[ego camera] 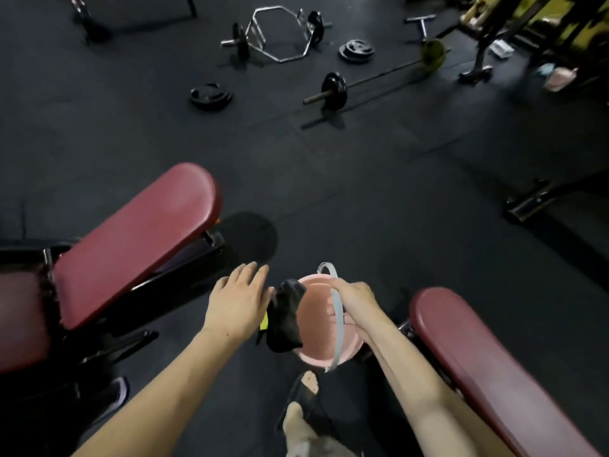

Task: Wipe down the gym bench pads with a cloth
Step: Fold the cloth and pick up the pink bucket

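A pink bucket (316,321) hangs low in the centre, and my right hand (354,300) is shut on its grey handle (339,328). A dark cloth (285,316) is draped over the bucket's left rim. My left hand (239,300) is flat with fingers spread, its thumb side touching the cloth; whether it grips the cloth is unclear. A maroon bench pad (138,239) slopes up at the left, with a second pad section (19,321) at the far left edge. Another maroon bench pad (487,367) runs along the lower right, beside my right forearm.
Black rubber flooring spreads ahead. On it lie a hex bar (280,33), a barbell (372,80), loose weight plates (211,95) and a black machine foot (540,199) at the right. My sandalled foot (304,394) is under the bucket.
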`<state>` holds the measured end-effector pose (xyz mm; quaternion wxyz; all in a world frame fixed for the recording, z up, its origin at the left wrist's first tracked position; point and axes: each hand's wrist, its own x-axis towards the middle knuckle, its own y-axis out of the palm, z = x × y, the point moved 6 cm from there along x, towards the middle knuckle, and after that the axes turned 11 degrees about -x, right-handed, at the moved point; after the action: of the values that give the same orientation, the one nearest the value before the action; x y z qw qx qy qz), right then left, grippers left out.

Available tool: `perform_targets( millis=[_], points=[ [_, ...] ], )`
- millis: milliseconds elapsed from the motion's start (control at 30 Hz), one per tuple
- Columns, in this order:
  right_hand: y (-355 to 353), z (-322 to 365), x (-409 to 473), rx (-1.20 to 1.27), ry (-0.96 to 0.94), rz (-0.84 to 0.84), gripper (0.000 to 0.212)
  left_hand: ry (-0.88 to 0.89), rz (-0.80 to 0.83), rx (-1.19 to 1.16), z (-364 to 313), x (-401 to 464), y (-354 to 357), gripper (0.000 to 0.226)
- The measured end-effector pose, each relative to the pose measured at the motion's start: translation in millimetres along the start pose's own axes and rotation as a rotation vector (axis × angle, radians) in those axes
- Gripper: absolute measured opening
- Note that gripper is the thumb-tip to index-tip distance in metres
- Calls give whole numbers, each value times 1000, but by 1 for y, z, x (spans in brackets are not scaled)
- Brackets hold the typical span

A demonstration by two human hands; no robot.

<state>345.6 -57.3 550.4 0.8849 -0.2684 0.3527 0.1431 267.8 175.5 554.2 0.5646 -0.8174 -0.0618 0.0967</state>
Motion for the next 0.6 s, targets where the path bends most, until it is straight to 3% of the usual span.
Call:
perform_targets(
  millis=[233, 600],
  points=[
    [-68, 77, 74, 111, 23, -76, 29, 52, 54, 11, -49, 140, -20, 58],
    [-205, 172, 215, 433, 156, -388, 34, 450, 172, 47, -146, 446, -29, 60]
  ],
)
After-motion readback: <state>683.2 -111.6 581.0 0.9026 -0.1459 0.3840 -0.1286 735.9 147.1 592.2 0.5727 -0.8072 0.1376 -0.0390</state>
